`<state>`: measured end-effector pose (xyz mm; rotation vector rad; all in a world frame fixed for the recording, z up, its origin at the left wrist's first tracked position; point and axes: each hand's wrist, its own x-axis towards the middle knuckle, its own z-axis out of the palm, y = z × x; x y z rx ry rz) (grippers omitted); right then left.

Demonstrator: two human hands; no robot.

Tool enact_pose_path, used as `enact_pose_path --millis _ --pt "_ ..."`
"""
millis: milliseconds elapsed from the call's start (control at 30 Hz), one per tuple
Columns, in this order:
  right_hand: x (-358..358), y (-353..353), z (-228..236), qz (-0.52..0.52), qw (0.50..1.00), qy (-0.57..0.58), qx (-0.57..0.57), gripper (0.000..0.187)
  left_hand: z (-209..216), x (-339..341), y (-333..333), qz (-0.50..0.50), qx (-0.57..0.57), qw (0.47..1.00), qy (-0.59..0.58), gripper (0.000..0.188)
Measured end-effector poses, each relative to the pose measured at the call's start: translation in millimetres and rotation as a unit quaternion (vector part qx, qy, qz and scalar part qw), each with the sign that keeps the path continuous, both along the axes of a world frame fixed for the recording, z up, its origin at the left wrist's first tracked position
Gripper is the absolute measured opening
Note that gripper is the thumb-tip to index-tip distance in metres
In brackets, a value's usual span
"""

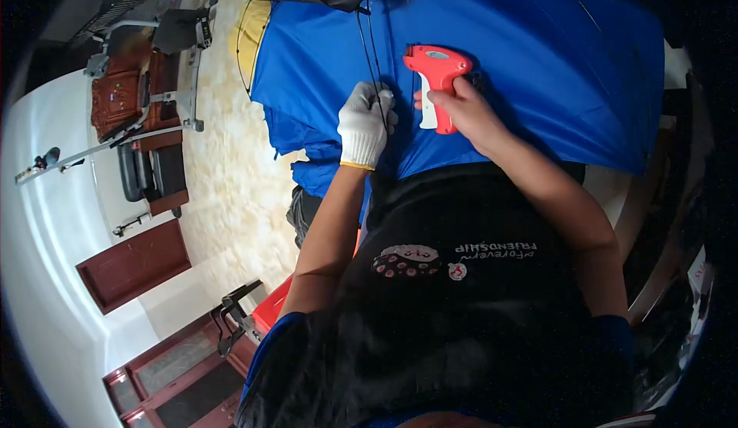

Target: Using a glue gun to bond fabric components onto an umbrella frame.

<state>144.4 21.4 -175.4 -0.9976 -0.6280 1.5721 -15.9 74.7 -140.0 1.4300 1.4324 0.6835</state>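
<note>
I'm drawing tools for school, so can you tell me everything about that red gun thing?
The red and white gun-shaped tool looks like plastic. It has a red body, a grey oval on its side, a dark nose and a white lever along the handle. The bare right hand grips it, nose leftward, over blue fabric.

Left hand in a white knit glove (363, 124), fingers curled, with a thin black cord (372, 48) running down onto them. Shiny blue fabric (538, 67) spreads beneath. Just right of those fingers, the bare right hand (470, 114) grips a red-and-white plastic tagging gun (435, 68).
</note>
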Motion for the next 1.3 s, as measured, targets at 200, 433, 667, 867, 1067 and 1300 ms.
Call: enact_pose_path --millis 200,433,667,867,1067,1300 --pt "-6.1 2.7 -17.1 -0.004 0.991 -0.127 0.032 0.034 1.5 2.8 -1.4 -0.010 0.009 1.000 0.010 0.009" --pt "-3.1 -0.2 5.4 0.020 0.998 -0.063 -0.002 0.032 4.3 2.7 -1.7 -0.016 0.025 0.999 0.015 0.009" --pt "-2.9 1.2 7.8 0.005 0.998 -0.062 -0.026 0.029 3.8 1.6 -2.9 -0.013 0.017 1.000 0.008 0.009" --pt "-1.1 2.7 3.3 0.008 0.992 -0.115 -0.047 0.028 10.6 5.3 -4.8 -0.018 -0.002 1.000 0.017 0.010" --pt "5.9 3.3 13.9 0.027 0.999 -0.026 -0.030 0.027 13.6 5.8 -5.4 -0.022 -0.003 1.000 0.022 0.010" --pt "5.3 1.8 23.0 0.031 0.999 0.004 -0.032 0.027 19.1 6.1 -8.8 -0.021 -0.012 1.000 0.016 0.010"
